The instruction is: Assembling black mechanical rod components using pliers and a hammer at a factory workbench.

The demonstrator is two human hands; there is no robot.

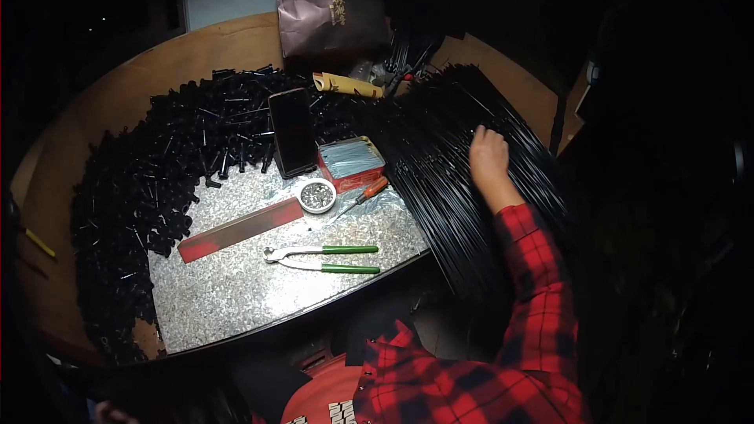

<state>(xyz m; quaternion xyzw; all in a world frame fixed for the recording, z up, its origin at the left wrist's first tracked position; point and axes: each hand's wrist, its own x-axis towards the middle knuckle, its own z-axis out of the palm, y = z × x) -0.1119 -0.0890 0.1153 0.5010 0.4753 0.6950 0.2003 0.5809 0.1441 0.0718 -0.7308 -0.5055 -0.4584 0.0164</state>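
My right hand (489, 157) is over a wide, dense bundle of thin black rods (440, 188) on the right side of the table. Its fingers are curled together, and whatever they pinch, if anything, is hidden against the black. The rods lie side by side and stick out past the table's near edge. At the dark lower left, a small part of my left hand (114, 412) shows low beside the seat; its fingers are too dim to read. Pincers with green handles (338, 260) lie on the speckled board (236, 298), apart from both hands.
Black tubular parts (165, 157) heap along the left and back. A phone (293, 133) stands by a red box of thin metal rods (351, 161), a white bowl of small metal pieces (316, 196), a screwdriver (373, 190) and a reddish bar (239, 229). A paper bag (330, 20) stands behind.
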